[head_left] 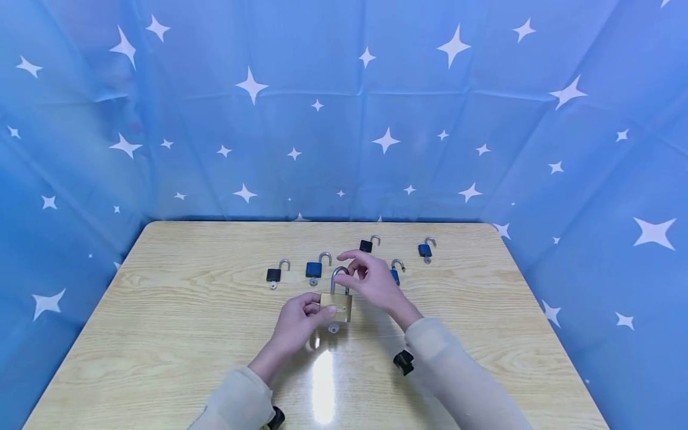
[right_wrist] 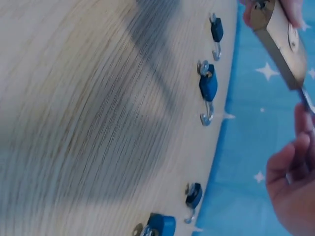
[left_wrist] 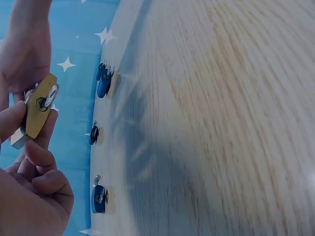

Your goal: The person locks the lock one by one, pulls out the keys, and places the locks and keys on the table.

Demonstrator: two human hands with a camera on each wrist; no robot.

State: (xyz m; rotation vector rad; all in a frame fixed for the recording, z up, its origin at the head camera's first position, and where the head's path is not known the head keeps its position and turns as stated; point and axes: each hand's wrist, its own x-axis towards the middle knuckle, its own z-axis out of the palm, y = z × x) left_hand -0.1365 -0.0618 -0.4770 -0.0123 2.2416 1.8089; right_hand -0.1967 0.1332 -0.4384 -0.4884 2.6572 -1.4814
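A brass padlock (head_left: 340,306) is held up over the table, its steel shackle (head_left: 334,280) pointing upward. My left hand (head_left: 297,322) grips the body from the left, thumb across the front. With thumb and fingers, my right hand (head_left: 374,283) pinches the shackle near its top right. A key (left_wrist: 50,96) sits in the keyhole at the bottom of the body, seen in the left wrist view. In the right wrist view the shackle leg (right_wrist: 306,100) runs toward the right fingers. Whether the shackle is fully latched cannot be told.
Behind the hands lie several smaller padlocks with raised shackles: a black padlock (head_left: 273,275), a blue padlock (head_left: 314,270), another black padlock (head_left: 366,246) and a blue padlock (head_left: 424,250). My right hand partly covers one more blue padlock (head_left: 395,276). A star-patterned curtain (head_left: 344,167) borders the wooden table (head_left: 177,310).
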